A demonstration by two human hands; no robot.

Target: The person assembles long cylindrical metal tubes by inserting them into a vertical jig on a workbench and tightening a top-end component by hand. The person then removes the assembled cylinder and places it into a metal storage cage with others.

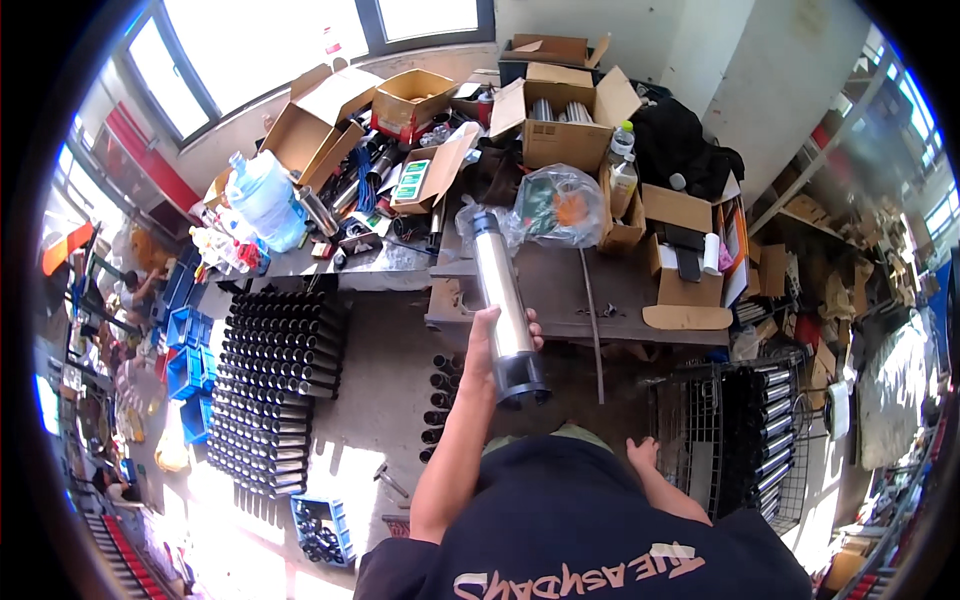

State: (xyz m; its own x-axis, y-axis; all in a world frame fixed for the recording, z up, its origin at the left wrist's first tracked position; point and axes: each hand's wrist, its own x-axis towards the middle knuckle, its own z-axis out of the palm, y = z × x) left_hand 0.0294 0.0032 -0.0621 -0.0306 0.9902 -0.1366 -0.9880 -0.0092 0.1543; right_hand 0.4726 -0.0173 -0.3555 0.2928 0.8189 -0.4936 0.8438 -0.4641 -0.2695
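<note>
My left hand (481, 352) is wrapped round a silver metal cylinder (502, 288) with black fittings at both ends. It is raised in front of me, tilted, its wider black end (520, 375) towards my body. What lies inside that end cannot be made out. My right hand (643, 453) is low at my right side, fingers apart and nothing visible in it, closest to a wire cage (705, 425). Silver cylinders with black parts (775, 425) are stacked inside the cage.
Ahead, a workbench (620, 285) carries open cardboard boxes (565, 145), a large clear bottle (265, 200) and a plastic bag (560, 205). A thin rod (592, 330) overhangs its edge. Rows of black tubes (265, 390) stand left, near a blue crate (323, 530) and a hammer (390, 480).
</note>
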